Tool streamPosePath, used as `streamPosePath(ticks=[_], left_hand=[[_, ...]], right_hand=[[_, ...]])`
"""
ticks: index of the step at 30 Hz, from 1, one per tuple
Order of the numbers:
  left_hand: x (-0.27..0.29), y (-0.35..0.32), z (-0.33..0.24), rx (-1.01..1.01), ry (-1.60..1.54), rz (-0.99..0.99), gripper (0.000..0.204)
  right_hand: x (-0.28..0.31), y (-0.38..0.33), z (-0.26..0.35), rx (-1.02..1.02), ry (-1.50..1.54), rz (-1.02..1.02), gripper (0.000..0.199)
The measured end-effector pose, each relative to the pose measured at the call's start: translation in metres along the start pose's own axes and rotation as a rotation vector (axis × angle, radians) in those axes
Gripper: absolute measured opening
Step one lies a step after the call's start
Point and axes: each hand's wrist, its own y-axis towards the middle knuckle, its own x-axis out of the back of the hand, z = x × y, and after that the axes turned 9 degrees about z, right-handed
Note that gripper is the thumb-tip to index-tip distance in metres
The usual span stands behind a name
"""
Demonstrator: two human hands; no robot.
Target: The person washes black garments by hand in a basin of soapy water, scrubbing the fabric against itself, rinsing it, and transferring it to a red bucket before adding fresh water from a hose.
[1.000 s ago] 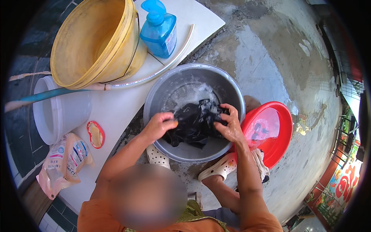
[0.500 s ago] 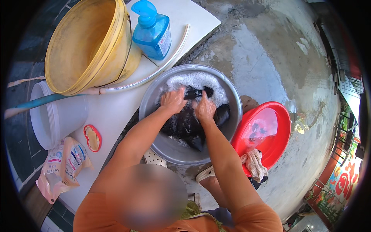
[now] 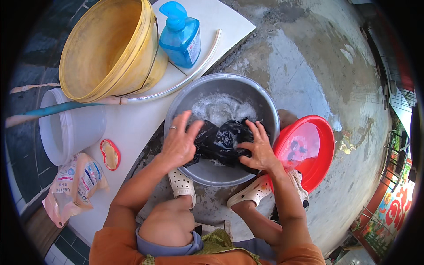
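I saw wet black cloth (image 3: 227, 138) bunched in the grey basin (image 3: 216, 175), from its middle toward its near edge. The left hand (image 3: 179, 143) spread its fingers near the left edge; the right hand (image 3: 260, 151) splayed over the cloth. I judged it mid-wash, the next move calling for a firmer grip.

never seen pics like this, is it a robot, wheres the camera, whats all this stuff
No robot: a person works bare-handed. All pictures come from one wide fisheye camera on the head, looking down; straight edges bend. Below is a round grey basin with foamy water and wet black cloth. The left hand, fingers spread, is at the cloth's left edge; the right hand is curved over it, though whether it grips is unclear. On the white slab: a yellow plastic bucket, blue pump bottle, whitish translucent tub and pink-and-white plastic bag. A round red basin stands at right.
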Motion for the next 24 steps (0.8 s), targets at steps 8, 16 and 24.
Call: streamPosePath(ticks=[8,16,24], left_hand=[[-0.093,0.044,-0.009,-0.04,0.204,0.417,0.099],[-0.081,0.113,0.028,0.282,-0.153,0.649,0.08],[-0.019,0.076,0.031,0.339,-0.996,0.205,0.055]], right_hand=[[-0.114,0.06,-0.018,-0.216,-0.221,-0.068,0.062],[-0.072,0.153,-0.055,-0.301,-0.248,-0.475,0.047],[0.017,0.075,-0.006,-0.149,1.491,-0.617,0.023]])
